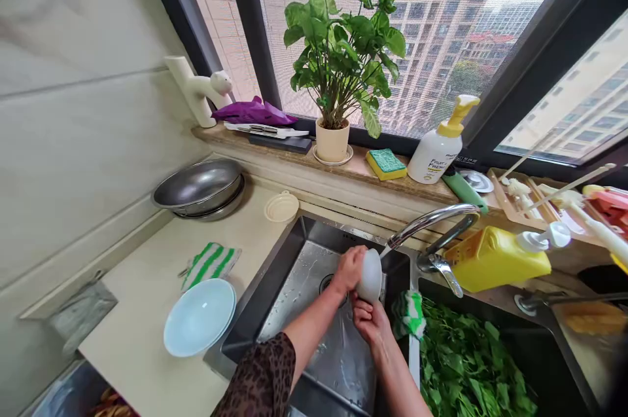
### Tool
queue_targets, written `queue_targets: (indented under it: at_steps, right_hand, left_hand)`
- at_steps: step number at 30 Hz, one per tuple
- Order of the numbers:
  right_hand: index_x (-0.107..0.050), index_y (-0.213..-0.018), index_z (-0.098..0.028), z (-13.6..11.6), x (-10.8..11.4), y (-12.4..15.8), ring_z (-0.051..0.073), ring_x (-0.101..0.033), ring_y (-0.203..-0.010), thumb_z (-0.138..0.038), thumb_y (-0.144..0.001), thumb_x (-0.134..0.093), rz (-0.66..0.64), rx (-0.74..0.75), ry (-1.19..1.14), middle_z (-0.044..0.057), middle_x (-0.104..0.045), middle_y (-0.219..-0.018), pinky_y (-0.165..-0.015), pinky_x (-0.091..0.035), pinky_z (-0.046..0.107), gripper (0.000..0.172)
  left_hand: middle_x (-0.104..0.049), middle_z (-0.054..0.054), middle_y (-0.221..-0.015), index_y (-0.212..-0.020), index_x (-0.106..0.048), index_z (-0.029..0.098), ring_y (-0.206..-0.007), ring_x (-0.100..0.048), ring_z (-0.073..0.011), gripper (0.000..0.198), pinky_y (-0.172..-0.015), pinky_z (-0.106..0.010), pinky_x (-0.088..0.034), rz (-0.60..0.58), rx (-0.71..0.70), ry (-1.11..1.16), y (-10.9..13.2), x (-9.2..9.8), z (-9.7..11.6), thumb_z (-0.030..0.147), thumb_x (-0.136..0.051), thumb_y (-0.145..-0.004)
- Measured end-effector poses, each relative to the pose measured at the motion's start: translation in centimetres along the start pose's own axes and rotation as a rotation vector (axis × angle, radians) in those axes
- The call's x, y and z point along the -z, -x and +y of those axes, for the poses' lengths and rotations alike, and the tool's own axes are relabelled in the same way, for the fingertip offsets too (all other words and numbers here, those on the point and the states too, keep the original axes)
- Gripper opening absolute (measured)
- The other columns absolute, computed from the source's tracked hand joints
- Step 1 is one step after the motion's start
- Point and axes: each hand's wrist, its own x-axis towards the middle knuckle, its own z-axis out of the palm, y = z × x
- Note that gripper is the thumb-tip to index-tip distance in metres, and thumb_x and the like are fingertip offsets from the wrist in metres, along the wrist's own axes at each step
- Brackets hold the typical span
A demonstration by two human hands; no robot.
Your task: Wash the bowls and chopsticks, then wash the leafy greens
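Observation:
A white bowl (370,275) is tilted on its side under the faucet (422,224), above the left sink basin (289,299). My left hand (350,268) grips the bowl from its left side. Lower down, my right hand (370,320) has its fingers closed on the bowl's bottom edge. The faucet's spout ends right beside the bowl's rim, and water wets the basin floor. Just right of my hands, a green-and-white striped cloth (415,313) hangs over the divider between the basins.
Leafy greens (471,358) fill the right basin. On the left counter are pale blue bowls or plates (199,317), a striped cloth (210,265) and stacked metal pans (199,184). A yellow jug (498,260) stands behind the faucet; a sponge (386,163) and soap bottle (436,152) line the sill.

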Motion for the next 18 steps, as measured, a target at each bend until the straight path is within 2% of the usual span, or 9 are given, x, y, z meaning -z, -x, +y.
queue_targets:
  at_steps: [2,4,5,7,9,11,15,17,18]
  right_hand:
    - [-0.051,-0.076,-0.017,-0.6,-0.2,0.6,0.002,-0.031,-0.037,-0.016,-0.063,-0.057,0.116,0.026,0.075,-0.006,-0.049,-0.055,-0.034,-0.02,0.009,0.014]
    - [-0.052,-0.082,-0.019,-1.8,-0.4,0.9,0.006,-0.036,-0.038,-0.021,-0.063,-0.055,0.324,0.178,0.282,-0.006,-0.05,-0.055,-0.034,-0.024,0.013,0.02]
    - [-0.053,-0.087,-0.019,-2.5,-0.6,1.1,0.009,-0.041,-0.041,-0.023,-0.064,-0.054,0.423,0.288,0.443,-0.005,-0.052,-0.057,-0.036,-0.029,0.017,0.024]
    - [-0.056,-0.1,-0.018,-4.0,-1.1,1.5,0.016,-0.054,-0.055,-0.028,-0.067,-0.049,0.569,0.49,0.826,0.001,-0.061,-0.068,-0.046,-0.042,0.024,0.036]
    - [-0.054,-0.113,-0.017,-5.4,-1.6,2.1,0.022,-0.061,-0.07,-0.03,-0.071,-0.043,0.639,0.602,1.152,0.007,-0.066,-0.083,-0.06,-0.047,0.03,0.046]
    - [-0.051,-0.119,-0.017,-6.5,-2.0,2.7,0.022,-0.062,-0.067,-0.034,-0.074,-0.043,0.642,0.558,1.277,0.008,-0.066,-0.083,-0.061,-0.048,0.032,0.049]
    - [-0.048,-0.117,-0.017,-7.2,-2.6,3.2,0.017,-0.057,-0.046,-0.038,-0.076,-0.049,0.468,0.172,0.987,0.004,-0.064,-0.071,-0.045,-0.046,0.028,0.046]
    - [-0.047,-0.119,-0.015,-6.7,-2.7,2.9,0.015,-0.056,-0.043,-0.03,-0.077,-0.046,0.438,0.135,0.925,0.003,-0.063,-0.071,-0.042,-0.046,0.026,0.044]
    - [-0.047,-0.119,-0.015,-6.3,-2.8,2.7,0.014,-0.056,-0.043,-0.027,-0.077,-0.044,0.45,0.183,0.963,0.004,-0.064,-0.074,-0.042,-0.046,0.025,0.044]
  left_hand:
    - [-0.069,-0.014,-0.1,-0.108,-0.065,0.011,-0.095,-0.062,-0.0264,0.076,-0.086,-0.041,-0.048,-0.076,0.229,0.244,-0.3,0.5,-0.7,0.069,-0.022,-0.086]
    - [-0.068,-0.013,-0.105,-0.119,-0.059,0.014,-0.092,-0.063,-0.0268,0.08,-0.075,-0.04,-0.052,-0.162,0.395,0.483,0.4,0.6,-1.5,0.076,-0.025,-0.081]
    - [-0.067,-0.013,-0.108,-0.124,-0.056,0.016,-0.092,-0.063,-0.027,0.08,-0.072,-0.039,-0.052,-0.18,0.436,0.586,0.9,0.4,-1.9,0.078,-0.032,-0.078]
    - [-0.067,-0.014,-0.11,-0.125,-0.054,0.016,-0.093,-0.064,-0.0269,0.081,-0.073,-0.036,-0.052,-0.128,0.454,0.718,1.6,-0.3,-2.8,0.074,-0.055,-0.069]
    - [-0.07,-0.015,-0.1,-0.114,-0.06,0.01,-0.089,-0.065,-0.0264,0.077,-0.075,-0.034,-0.05,-0.006,0.456,0.742,1.8,-1.2,-3.6,0.061,-0.074,-0.057]
    - [-0.072,-0.013,-0.086,-0.099,-0.065,0.008,-0.08,-0.065,-0.0256,0.064,-0.073,-0.034,-0.05,0.082,0.492,0.727,1.3,-1.7,-4.1,0.05,-0.08,-0.053]
    - [-0.069,-0.006,-0.066,-0.078,-0.069,0.01,-0.068,-0.062,-0.0223,0.034,-0.068,-0.033,-0.048,0.117,0.536,0.716,-0.1,-1.2,-4.6,0.03,-0.081,-0.053]
    - [-0.068,-0.003,-0.064,-0.073,-0.068,0.012,-0.069,-0.062,-0.0209,0.025,-0.067,-0.03,-0.048,0.175,0.55,0.726,-0.1,-1.4,-4.4,0.022,-0.08,-0.054]
    - [-0.067,-0.002,-0.064,-0.073,-0.067,0.013,-0.071,-0.062,-0.0202,0.022,-0.067,-0.028,-0.047,0.212,0.564,0.74,0.2,-2.0,-4.2,0.02,-0.079,-0.055]
